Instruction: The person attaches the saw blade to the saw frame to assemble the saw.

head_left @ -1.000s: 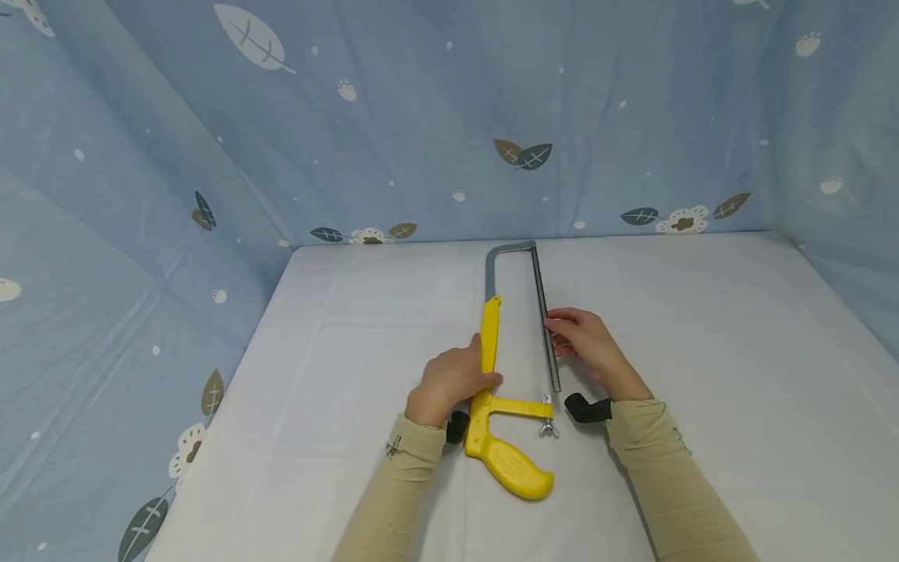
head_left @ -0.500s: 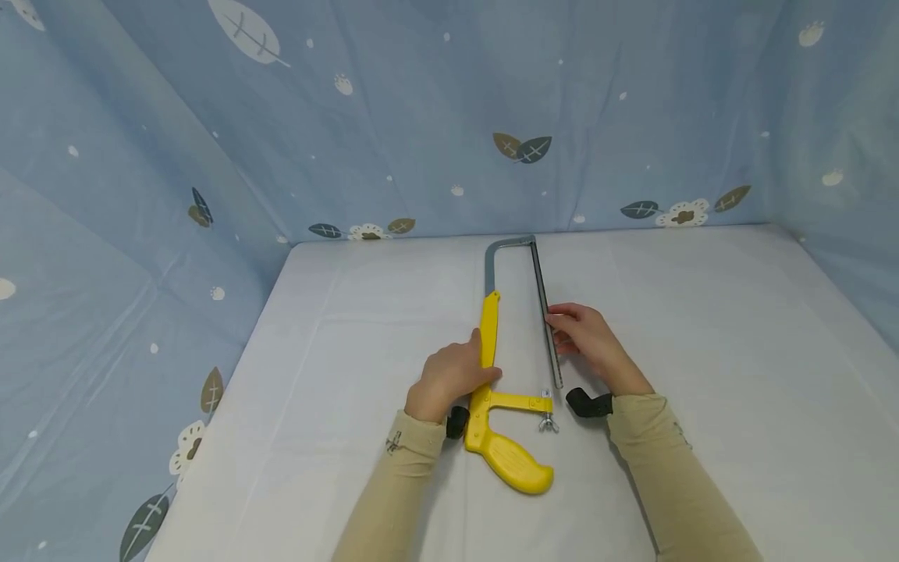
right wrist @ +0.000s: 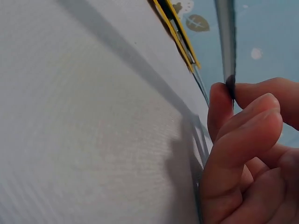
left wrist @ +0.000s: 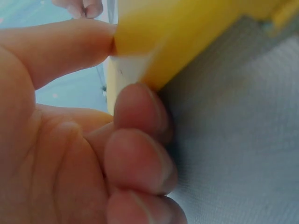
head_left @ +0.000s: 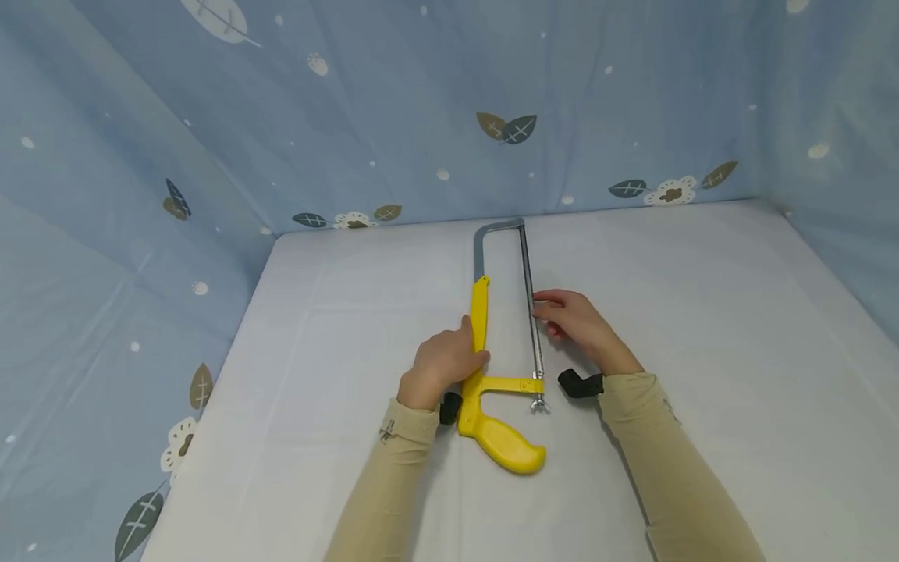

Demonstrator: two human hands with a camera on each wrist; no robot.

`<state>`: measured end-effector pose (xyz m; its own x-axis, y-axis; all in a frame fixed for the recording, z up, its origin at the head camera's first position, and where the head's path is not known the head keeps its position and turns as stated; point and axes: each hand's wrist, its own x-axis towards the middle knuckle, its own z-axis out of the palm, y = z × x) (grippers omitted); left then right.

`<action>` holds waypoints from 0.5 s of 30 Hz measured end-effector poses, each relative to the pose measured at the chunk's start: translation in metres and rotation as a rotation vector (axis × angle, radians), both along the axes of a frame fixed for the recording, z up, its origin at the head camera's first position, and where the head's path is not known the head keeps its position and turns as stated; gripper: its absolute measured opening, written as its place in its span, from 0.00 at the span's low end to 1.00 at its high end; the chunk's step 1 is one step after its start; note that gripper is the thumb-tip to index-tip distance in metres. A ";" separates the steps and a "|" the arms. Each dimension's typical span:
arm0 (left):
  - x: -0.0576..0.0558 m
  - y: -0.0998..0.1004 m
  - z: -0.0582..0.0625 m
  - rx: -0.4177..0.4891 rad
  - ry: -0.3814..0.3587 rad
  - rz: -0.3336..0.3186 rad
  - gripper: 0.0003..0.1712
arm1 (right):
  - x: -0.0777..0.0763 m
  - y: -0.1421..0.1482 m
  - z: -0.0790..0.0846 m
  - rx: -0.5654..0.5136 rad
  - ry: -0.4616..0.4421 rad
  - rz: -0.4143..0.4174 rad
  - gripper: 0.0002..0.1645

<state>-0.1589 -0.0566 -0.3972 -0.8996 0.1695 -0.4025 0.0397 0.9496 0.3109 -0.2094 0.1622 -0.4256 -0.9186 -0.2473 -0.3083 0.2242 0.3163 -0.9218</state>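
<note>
Hacksaw frame of yellow plastic and grey metal (head_left: pixel 479 312) lies on the white-covered desk (head_left: pixel 337 312), its grey hooked end near the back edge and its yellow curved handle (head_left: pixel 509 446) toward the person. The left hand (head_left: pixel 442 359) grips the yellow bar above the handle, thumb across it; in the left wrist view the other fingertips curl beside the bar's edge, near the cloth. The right hand (head_left: pixel 579 320) pinches the thin dark metal saw blade (head_left: pixel 528 265) between thumb and forefinger, partway along its length, with the other fingers bent. The blade's far end meets the tip of the grey hook. Its near end reaches the silver metal post (head_left: pixel 537 376) on the short yellow arm (head_left: pixel 509 385); whether it is hooked on cannot be told. A silver wing nut (head_left: pixel 539 406) sits just below that arm. Both wrists, in tan sleeves (head_left: pixel 400 468), carry black devices (head_left: pixel 580 384). Behind the desk hangs a blue curtain (head_left: pixel 421 101) printed with leaves, flowers and paw marks.
</note>
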 end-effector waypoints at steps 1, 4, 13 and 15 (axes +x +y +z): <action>0.000 0.000 0.000 -0.001 -0.001 0.000 0.44 | -0.001 -0.001 0.000 0.010 0.003 0.005 0.28; -0.001 0.000 -0.001 0.005 -0.002 -0.006 0.44 | -0.002 -0.001 -0.002 0.049 0.016 0.010 0.27; -0.001 -0.001 0.001 0.029 -0.009 -0.019 0.43 | 0.000 -0.002 -0.001 0.097 0.044 0.009 0.26; -0.001 -0.001 0.001 0.027 -0.015 -0.018 0.43 | 0.001 -0.002 -0.001 0.108 0.047 0.006 0.26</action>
<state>-0.1594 -0.0575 -0.3964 -0.8903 0.1964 -0.4109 0.0516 0.9400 0.3373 -0.2089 0.1598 -0.4269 -0.9311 -0.2207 -0.2903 0.1796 0.4152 -0.8918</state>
